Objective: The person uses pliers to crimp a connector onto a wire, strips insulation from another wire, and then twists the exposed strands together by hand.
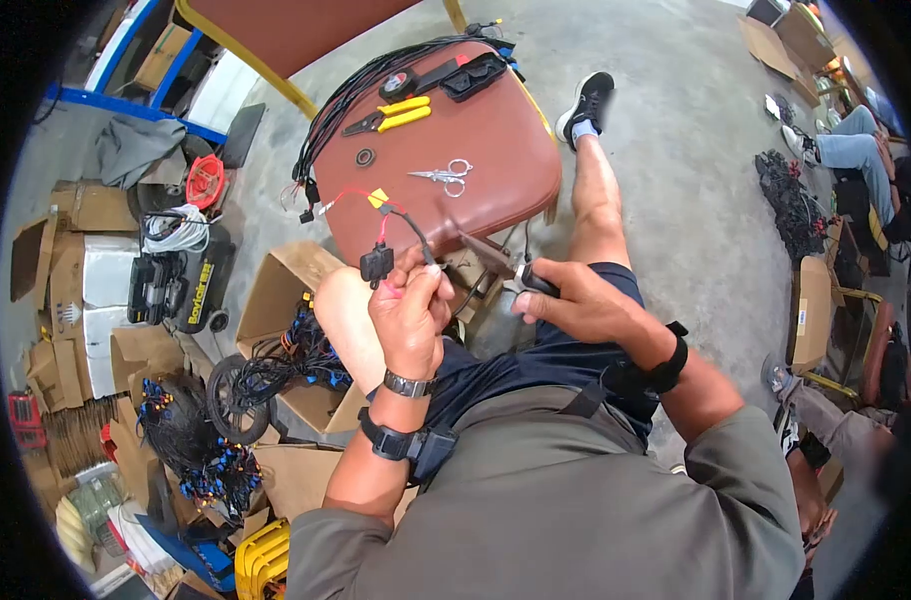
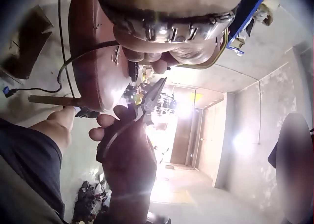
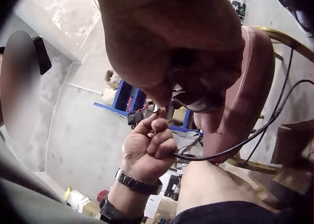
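Note:
My left hand pinches a black cable close to its end, over my lap. Beside those fingers hangs a small black box-shaped part on a red wire, which carries a yellow tag. In my right hand I grip needle-nose pliers by their dark handles. Their blurred jaws point toward the left fingertips in the head view. On the red-brown stool seat lie silver folding scissors, yellow-handled wire strippers and a small dark ring.
A black cable bundle runs along the seat's left edge, near a black tray and a tape roll. An open cardboard box with wiring stands by my left knee. Other people sit at the far right.

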Tool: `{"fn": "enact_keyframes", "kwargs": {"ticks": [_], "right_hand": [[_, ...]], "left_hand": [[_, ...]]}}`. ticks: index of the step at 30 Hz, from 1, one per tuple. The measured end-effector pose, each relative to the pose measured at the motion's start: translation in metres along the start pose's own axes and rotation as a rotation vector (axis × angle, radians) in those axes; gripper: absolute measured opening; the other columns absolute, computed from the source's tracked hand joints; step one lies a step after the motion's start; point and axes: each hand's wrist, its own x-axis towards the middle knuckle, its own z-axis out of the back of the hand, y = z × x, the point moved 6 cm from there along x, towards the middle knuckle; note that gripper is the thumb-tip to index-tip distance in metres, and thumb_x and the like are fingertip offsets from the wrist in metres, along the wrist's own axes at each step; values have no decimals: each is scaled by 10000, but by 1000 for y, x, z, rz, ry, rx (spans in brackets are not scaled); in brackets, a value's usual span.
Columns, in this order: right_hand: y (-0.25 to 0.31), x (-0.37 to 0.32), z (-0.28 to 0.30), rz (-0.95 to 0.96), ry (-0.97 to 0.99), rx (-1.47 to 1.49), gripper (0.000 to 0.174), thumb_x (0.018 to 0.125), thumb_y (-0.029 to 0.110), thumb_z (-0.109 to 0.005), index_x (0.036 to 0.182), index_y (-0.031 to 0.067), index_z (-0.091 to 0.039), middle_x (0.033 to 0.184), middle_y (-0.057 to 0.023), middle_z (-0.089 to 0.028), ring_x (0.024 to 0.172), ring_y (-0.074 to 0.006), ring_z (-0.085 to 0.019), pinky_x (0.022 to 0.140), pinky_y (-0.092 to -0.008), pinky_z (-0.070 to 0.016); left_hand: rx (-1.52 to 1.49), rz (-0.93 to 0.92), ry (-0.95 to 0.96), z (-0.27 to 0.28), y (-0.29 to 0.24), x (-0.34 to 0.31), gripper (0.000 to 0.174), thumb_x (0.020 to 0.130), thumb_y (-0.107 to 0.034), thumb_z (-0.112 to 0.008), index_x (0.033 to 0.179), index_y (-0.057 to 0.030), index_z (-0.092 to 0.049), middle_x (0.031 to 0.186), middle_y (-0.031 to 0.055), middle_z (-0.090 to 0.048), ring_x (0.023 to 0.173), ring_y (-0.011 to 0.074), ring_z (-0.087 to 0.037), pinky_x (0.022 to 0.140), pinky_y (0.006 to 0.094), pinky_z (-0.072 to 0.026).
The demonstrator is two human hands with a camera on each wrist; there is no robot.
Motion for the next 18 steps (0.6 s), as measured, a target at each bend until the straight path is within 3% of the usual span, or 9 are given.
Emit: {"fn": "enact_keyframes", "kwargs": {"ticks": [3,6,9,10,11,12,13,15,18], "right_hand": [[-3,1,-7,-17,40,41,296,966,280,-633,883,1,-577,733,-48,-627,704,-143,-572,642,-339,-450],[1,13,0,-75,75,-57,271,986,260,-609,995,-11,-606,812,-47,-668,774,-117,-600,649,-298,-458],[10,33,19,119,-139,-291,270,924,240,-636,954,-18,-560,776,-194,-634,735,-338,-640,668,-420,-473],[15,39,24,94,-160,-235,298,907,261,-634,1018,-6,-559,850,-255,-625,821,-429,-628,717,-479,-469],[16,50,29,137,-224,-431,373,913,291,-607,1168,24,-556,957,-272,-644,901,-438,-635,780,-508,-474],[4,73,33,2,-235,-497,453,914,314,-582,1265,34,-524,1068,-276,-635,995,-442,-616,859,-519,-475],[3,88,38,95,-318,-534,491,903,332,-588,1283,30,-512,1102,-264,-627,1049,-428,-604,910,-511,-478],[21,106,46,121,-360,-616,508,870,322,-631,1253,5,-523,1113,-277,-609,1064,-448,-593,935,-521,-470],[39,118,53,295,-511,-762,433,837,306,-649,1117,-18,-586,1077,-250,-624,1011,-433,-619,879,-514,-493]], "left_hand": [[10,13,-23,1,1,-1,212,938,-52,-575,1142,-35,-627,671,31,-589,443,65,-435,372,196,-306],[54,35,-38,2,-1,-4,205,926,-49,-589,1127,-34,-628,655,0,-544,482,65,-456,392,194,-316],[72,63,-54,-5,1,-5,181,918,-48,-603,1098,-29,-606,634,-29,-491,491,59,-450,393,188,-310],[17,72,-41,-3,6,-6,200,906,-28,-625,1104,3,-635,641,-44,-507,495,37,-448,408,177,-307],[58,76,-31,-4,7,-7,199,906,-30,-627,1102,4,-633,637,-42,-504,489,39,-444,406,180,-308],[100,78,-21,-5,9,-7,198,906,-32,-628,1101,5,-632,634,-40,-501,483,41,-440,405,182,-309],[97,66,-11,-5,10,-5,195,906,-34,-629,1098,3,-631,630,-37,-497,474,44,-432,399,187,-307],[80,76,-11,-12,10,-7,172,908,-33,-626,1078,-6,-620,615,-33,-480,451,51,-409,383,196,-296],[86,46,-34,-12,10,-4,126,917,-28,-610,1040,-40,-586,614,-38,-459,444,51,-402,376,199,-295]]}}
